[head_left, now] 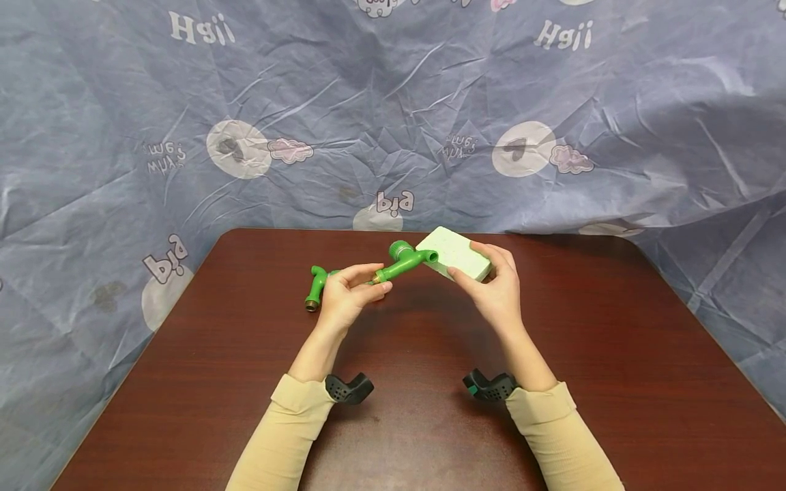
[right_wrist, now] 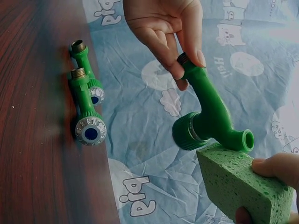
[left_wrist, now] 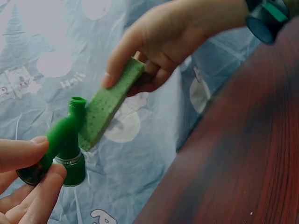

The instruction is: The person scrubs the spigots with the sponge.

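My left hand (head_left: 344,300) pinches a green tap (head_left: 402,265) by its brass threaded end, thumb and fingers on either side. The tap is held up above the table, its spout pointing right and its round knob on the far side. In my right hand (head_left: 502,290) is a pale green sponge (head_left: 451,251), thumb on one face and fingers on the other. One end of the sponge (right_wrist: 238,177) lies against the tap body near the spout, as the right wrist view shows.
Two more green taps, a nearer one (right_wrist: 84,100) and another (right_wrist: 82,58), lie side by side on the brown table (head_left: 614,354). In the head view my left hand partly covers them. Behind the table hangs a printed blue-grey cloth (head_left: 381,116).
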